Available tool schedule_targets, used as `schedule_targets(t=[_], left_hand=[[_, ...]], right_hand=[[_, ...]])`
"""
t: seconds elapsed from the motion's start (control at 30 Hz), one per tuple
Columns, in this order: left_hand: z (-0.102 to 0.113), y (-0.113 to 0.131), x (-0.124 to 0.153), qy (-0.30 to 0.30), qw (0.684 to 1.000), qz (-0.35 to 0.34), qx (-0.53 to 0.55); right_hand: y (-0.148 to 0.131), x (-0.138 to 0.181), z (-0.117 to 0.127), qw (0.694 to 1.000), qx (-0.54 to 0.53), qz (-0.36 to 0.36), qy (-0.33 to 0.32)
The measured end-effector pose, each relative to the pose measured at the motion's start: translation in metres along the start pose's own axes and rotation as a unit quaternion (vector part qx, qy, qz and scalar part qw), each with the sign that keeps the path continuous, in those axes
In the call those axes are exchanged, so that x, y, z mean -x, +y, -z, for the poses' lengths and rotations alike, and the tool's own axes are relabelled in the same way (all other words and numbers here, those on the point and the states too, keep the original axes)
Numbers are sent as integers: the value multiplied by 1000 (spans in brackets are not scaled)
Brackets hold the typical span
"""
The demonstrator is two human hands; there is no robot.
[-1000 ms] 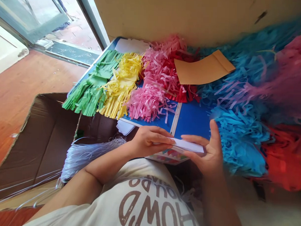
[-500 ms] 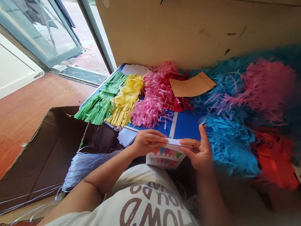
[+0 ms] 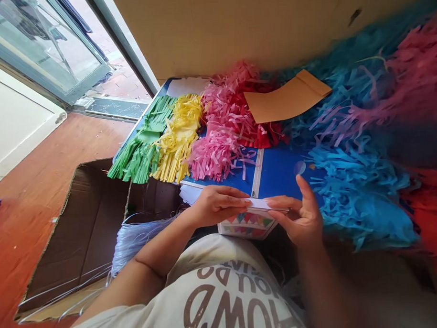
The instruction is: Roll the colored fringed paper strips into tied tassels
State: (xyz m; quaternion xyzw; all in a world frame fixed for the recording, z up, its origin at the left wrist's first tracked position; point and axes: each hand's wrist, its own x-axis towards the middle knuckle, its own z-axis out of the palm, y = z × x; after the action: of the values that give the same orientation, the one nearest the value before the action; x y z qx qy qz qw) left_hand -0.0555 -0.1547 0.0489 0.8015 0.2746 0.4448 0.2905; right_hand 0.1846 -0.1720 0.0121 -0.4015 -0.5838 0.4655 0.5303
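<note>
A small white card box (image 3: 248, 224) printed with coloured triangle bunting is held between both hands at the near edge of the blue table (image 3: 279, 173). My left hand (image 3: 217, 203) curls over its left end, fingers closed on the top flap. My right hand (image 3: 300, 217) grips its right end, thumb raised, fingertips on the flap. Fringed paper tassels lie on the table beyond: green (image 3: 142, 142), yellow (image 3: 180, 136), pink (image 3: 223, 130), red (image 3: 264, 137) and blue (image 3: 354, 188).
A tan envelope (image 3: 287, 97) rests on the tassels. An open cardboard box (image 3: 90, 226) stands on the wooden floor at left, with a bundle of pale silvery strands (image 3: 137, 235) beside it. A beige wall is behind the table, a glass door at upper left.
The view swung up and back down. The printed box has tilted so its bunting side shows, and both hands stay on its top flap.
</note>
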Motion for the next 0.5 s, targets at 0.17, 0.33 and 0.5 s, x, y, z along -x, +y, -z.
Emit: schedule_targets(t=[0.17, 0.33, 0.5], left_hand=[[1, 3, 1, 14, 1000, 13, 2], [2, 1, 4, 4, 1000, 3, 14], [-1, -2, 7, -2, 1000, 10, 9]], right_hand=[[-1, 0, -1, 1000, 9, -6, 0], [-2, 1, -1, 1000, 2, 0, -4], [4, -1, -1, 1000, 16, -10, -4]])
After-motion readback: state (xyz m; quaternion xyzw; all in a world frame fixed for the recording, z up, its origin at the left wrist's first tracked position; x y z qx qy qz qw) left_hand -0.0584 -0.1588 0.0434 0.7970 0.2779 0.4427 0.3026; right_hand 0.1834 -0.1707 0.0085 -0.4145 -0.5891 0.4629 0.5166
